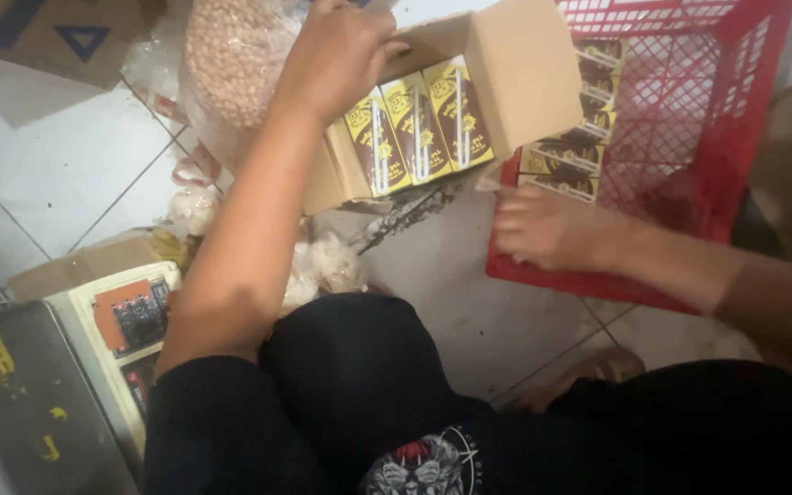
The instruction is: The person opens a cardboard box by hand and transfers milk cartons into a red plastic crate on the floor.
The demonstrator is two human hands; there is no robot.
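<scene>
The left hand (336, 55) grips the top edge of the cardboard box (506, 73), with the standing cartons (419, 128) just below it, while the right hand (543, 229), fingers curled and holding nothing, is down by the red crate (717, 110).

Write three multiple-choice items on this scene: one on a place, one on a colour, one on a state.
1. Where is the left hand?
A. on the cardboard box
B. in the crate
C. on the floor

2. What colour is the crate?
A. blue
B. red
C. green

3. How does the cardboard box stand?
A. taped shut
B. crushed flat
C. open, small cartons showing

Answers: 1 A, the hand grips the box's top edge. 2 B, its mesh walls are red. 3 C, yellow-and-brown cartons show in a row inside.
</scene>
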